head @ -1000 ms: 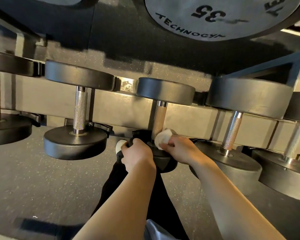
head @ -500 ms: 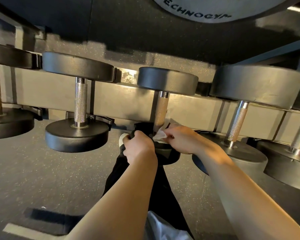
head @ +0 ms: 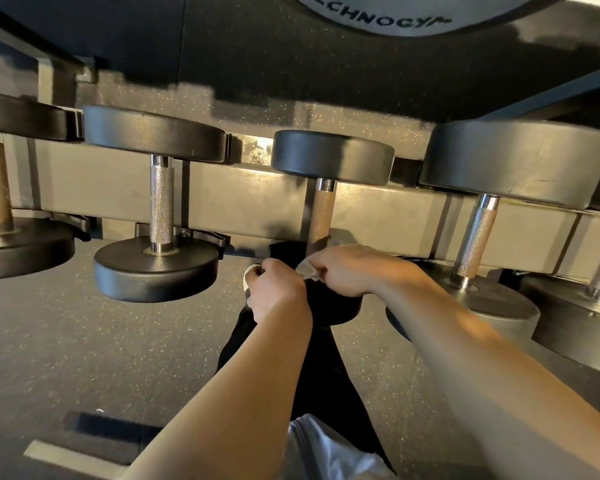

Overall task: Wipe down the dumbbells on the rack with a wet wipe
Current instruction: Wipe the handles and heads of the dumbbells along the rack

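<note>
The right hand's (head: 347, 270) grip pinched the wet wipe (head: 307, 270) at the near end of the middle dumbbell (head: 326, 188), whose knurled handle ran straight away from it, the left hand (head: 274, 289) curled alongside, its contents hidden.

Looking down on a dumbbell rack (head: 243, 199) carrying a row of black-headed dumbbells. At the rack's near edge, middle dumbbell (head: 326, 188) with right hand (head: 347, 270) curled at the foot of its knurled handle, pinching a white wet wipe (head: 307, 270). Left hand (head: 274, 292) just beside, fingers curled, something white showing past its knuckles. Speckled floor (head: 84, 341) below.
</note>
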